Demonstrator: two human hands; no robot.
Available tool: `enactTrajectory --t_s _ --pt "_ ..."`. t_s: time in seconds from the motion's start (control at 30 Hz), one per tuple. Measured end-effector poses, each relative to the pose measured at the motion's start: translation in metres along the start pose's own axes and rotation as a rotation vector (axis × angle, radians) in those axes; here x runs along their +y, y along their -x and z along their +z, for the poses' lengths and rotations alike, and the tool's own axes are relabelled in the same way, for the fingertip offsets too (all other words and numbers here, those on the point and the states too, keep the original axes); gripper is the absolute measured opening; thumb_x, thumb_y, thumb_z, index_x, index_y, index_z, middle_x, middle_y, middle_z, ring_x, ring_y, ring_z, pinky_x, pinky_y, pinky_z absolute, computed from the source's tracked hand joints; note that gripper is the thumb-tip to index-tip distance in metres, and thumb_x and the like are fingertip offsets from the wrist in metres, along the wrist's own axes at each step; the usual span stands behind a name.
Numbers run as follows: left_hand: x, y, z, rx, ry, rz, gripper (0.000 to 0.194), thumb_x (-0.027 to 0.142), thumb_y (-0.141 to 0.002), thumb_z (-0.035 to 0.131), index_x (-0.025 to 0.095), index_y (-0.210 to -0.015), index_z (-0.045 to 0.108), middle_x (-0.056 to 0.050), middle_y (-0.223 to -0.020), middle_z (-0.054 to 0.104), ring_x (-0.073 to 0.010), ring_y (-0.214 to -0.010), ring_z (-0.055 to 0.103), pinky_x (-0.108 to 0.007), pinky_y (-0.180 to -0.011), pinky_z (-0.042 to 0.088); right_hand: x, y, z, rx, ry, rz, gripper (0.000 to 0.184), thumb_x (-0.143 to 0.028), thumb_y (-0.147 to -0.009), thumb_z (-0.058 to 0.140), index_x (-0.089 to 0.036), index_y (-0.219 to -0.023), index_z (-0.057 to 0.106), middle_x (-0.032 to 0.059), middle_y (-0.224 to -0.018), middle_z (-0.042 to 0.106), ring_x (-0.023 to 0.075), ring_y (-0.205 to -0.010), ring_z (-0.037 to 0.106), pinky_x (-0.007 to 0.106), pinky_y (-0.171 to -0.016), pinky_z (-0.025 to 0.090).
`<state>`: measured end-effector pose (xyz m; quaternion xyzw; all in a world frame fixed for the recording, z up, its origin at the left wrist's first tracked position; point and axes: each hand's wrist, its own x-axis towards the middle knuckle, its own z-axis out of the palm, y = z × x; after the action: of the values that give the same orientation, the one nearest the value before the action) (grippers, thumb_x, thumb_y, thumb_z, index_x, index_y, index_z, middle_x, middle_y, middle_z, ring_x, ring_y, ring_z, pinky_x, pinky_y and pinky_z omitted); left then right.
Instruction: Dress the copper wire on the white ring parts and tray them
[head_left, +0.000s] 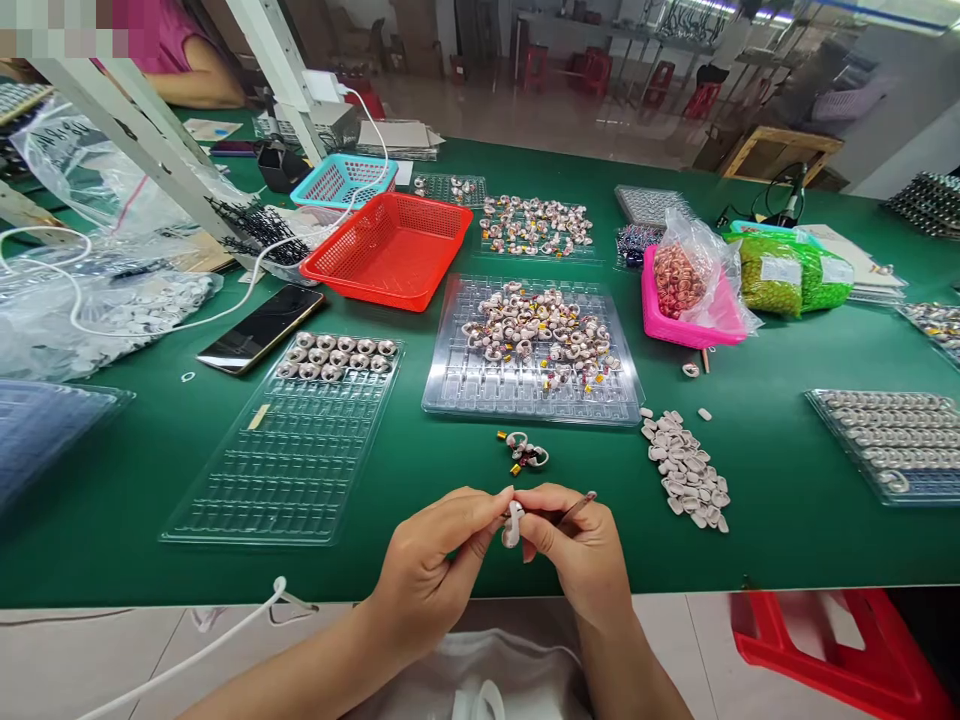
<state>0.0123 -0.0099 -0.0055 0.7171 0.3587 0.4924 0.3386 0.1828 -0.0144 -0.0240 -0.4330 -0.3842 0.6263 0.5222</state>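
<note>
Close to my body, above the table's front edge, my left hand (442, 560) and my right hand (581, 550) meet at the fingertips. Between them they pinch a small off-white curved plastic part (512, 527). A thin brown stick-like tool (579, 507) pokes out from my right hand's fingers; its other end is hidden. Just beyond my hands lie a few loose ring-shaped parts (525, 452) with dark red and gold bits. To the right is a pile of flat pale oval pieces (686, 470).
A clear tray (300, 470) at left holds rows of finished-looking parts. Stacked trays (450, 385) ahead carry a heap of ring-shaped parts. Behind are a red basket (382, 270), a phone (262, 330) and a pink basket (690, 330). Another filled tray (922, 490) lies right.
</note>
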Motion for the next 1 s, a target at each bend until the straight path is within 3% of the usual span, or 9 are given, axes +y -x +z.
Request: enactTrajectory --t_s 0.2,0.5,0.8,0.9,1.0 --pt "0.0055 -0.0023 0.0012 -0.024 0.024 0.0 0.044 0.0 -0.092 0.054 0.021 -0.129 0.068 -0.005 -0.086 0.075 -0.0157 -0.079 0.069 -0.026 -0.075 0.058 -0.0006 -0.0002 -0.003 -0.015 0.011 0.013 0.012 -0.028 -0.079 0.081 -0.023 -0.09 0.082 0.0004 -0.072 0.07 0.0102 -0.053 0.061 0.022 -0.048 0.053" --pt "0.007 -0.0024 0.0009 -0.027 0.049 -0.036 0.043 0.001 -0.089 0.062 0.025 -0.123 0.071 -0.004 -0.086 0.078 -0.0154 -0.076 0.071 -0.024 -0.074 0.057 -0.0057 0.0031 -0.007 -0.082 0.063 -0.024 0.011 -0.028 -0.081 0.08 -0.022 -0.09 0.079 0.0005 -0.075 0.065 0.0108 -0.059 0.059 0.022 -0.051 0.051" --pt "0.0055 0.0016 -0.0001 0.011 0.053 -0.047 0.038 0.001 -0.09 0.06 0.022 -0.119 0.073 -0.005 -0.08 0.076 -0.0154 -0.071 0.067 -0.026 -0.068 0.055 -0.0078 0.0061 -0.0019 -0.108 0.297 -0.098 0.01 -0.031 -0.091 0.069 -0.022 -0.095 0.074 0.0023 -0.082 0.064 0.0133 -0.067 0.058 0.023 -0.055 0.048" --pt "0.0045 0.001 -0.0018 -0.007 0.103 -0.099 0.034 0.003 -0.091 0.06 0.022 -0.116 0.075 -0.005 -0.08 0.077 -0.0156 -0.073 0.069 -0.025 -0.069 0.056 -0.0067 0.0048 -0.0028 -0.131 0.335 -0.11 0.013 -0.032 -0.094 0.066 -0.022 -0.099 0.073 0.0029 -0.084 0.063 0.0134 -0.067 0.056 0.023 -0.055 0.047" --pt "0.0082 -0.0021 -0.0037 -0.028 0.212 -0.264 0.024 0.009 -0.091 0.062 0.021 -0.105 0.078 -0.005 -0.082 0.078 -0.0155 -0.073 0.07 -0.024 -0.069 0.056 -0.0077 0.0038 -0.0059 -0.15 0.385 -0.204 0.017 -0.03 -0.094 0.065 -0.024 -0.108 0.072 0.0033 -0.086 0.063 0.0141 -0.069 0.058 0.025 -0.059 0.049"
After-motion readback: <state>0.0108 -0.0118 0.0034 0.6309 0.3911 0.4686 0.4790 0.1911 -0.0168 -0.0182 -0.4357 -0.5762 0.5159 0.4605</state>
